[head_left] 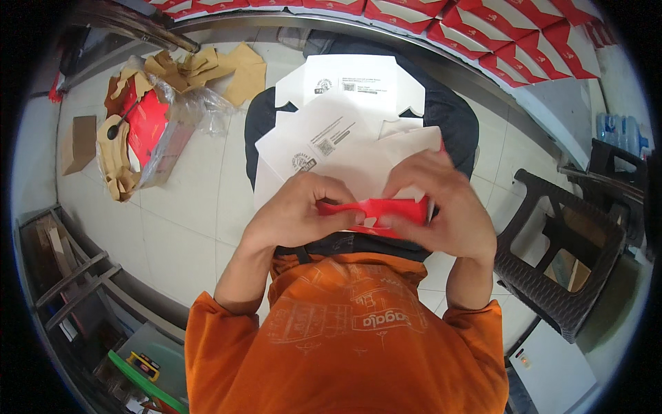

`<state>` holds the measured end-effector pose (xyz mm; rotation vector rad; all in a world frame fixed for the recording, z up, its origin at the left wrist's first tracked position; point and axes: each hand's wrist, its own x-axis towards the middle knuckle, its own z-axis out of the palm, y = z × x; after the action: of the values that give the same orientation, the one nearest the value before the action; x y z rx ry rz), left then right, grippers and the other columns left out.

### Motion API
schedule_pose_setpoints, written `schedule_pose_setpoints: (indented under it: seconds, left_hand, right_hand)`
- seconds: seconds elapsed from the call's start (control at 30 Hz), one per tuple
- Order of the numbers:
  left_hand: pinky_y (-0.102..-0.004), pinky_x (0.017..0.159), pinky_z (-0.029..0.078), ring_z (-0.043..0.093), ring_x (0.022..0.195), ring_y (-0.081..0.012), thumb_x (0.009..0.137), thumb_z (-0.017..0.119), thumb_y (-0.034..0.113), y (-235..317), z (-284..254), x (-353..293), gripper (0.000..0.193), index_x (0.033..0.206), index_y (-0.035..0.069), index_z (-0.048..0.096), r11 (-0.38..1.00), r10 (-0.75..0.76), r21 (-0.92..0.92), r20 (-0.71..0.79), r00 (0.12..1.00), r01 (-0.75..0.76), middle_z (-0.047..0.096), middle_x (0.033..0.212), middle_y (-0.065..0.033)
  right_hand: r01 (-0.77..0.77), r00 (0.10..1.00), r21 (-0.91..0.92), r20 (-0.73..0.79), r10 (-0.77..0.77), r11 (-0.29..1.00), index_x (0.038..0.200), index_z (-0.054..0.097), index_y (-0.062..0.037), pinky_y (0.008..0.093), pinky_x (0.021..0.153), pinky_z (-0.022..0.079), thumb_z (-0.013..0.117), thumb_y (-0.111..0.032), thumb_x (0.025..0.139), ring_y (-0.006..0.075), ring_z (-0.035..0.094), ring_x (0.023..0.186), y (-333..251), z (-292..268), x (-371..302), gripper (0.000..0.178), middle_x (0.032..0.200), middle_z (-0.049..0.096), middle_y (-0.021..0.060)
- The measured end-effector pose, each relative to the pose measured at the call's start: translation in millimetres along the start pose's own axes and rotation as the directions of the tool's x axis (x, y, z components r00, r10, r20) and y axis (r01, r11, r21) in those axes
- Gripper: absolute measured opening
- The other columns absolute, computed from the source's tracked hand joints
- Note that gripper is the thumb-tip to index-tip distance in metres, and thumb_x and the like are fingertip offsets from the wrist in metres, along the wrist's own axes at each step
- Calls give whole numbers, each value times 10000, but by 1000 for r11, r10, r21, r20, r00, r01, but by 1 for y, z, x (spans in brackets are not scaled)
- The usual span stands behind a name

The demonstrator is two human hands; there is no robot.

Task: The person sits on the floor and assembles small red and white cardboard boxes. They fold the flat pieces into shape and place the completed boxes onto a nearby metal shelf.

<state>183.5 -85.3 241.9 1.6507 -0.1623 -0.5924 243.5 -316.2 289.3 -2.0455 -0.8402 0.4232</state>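
Close to my body, a red-and-white cardboard box blank (412, 209) is held with its red side bent up toward me. My left hand (303, 207) pinches the red edge at the left, thumb and fingers closed on it. On the other end my right hand (445, 203) grips a folded flap between thumb and fingers. The blank's white face slopes away across my lap. Beneath and beyond it lies another flat white blank (376, 79) with small dark print, spread over my dark-trousered legs. My fingers hide parts of the folds.
Rows of folded red-and-white boxes (483, 31) stand on a table along the far edge. At left, an opened carton (157, 148) holds red sheets amid brown paper (245, 72). A dark plastic stool (558, 255) stands at right, near water bottles (620, 131).
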Motion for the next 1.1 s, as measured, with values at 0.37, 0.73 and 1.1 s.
schedule_pose_setpoints:
  seconds: [0.37,0.73,1.1]
  left_hand:
    - [-297,567,432,557,575,-195,796,749,147,11,6,1,159,802,-4,699,997,-22,73,34,999,20,621,675,-105]
    - [-347,587,459,608,629,-303,794,738,192,14,8,0,191,802,4,701,982,31,183,42,999,-38,627,699,-132]
    - [-356,594,463,610,650,-290,808,720,169,15,12,2,142,797,28,706,987,103,123,1,995,-103,628,713,-112]
  right_hand:
    - [179,979,-68,115,-170,982,799,674,-68,393,931,380,792,-92,678,285,541,1042,-2,7,-6,170,988,607,46]
    - [105,993,-203,66,-94,974,796,666,-81,469,982,368,799,-85,612,288,582,1015,-6,-9,-12,226,914,626,48]
    - [195,979,-269,112,-171,943,813,663,-97,461,965,397,822,-261,630,247,583,894,-9,-1,-20,293,827,623,27]
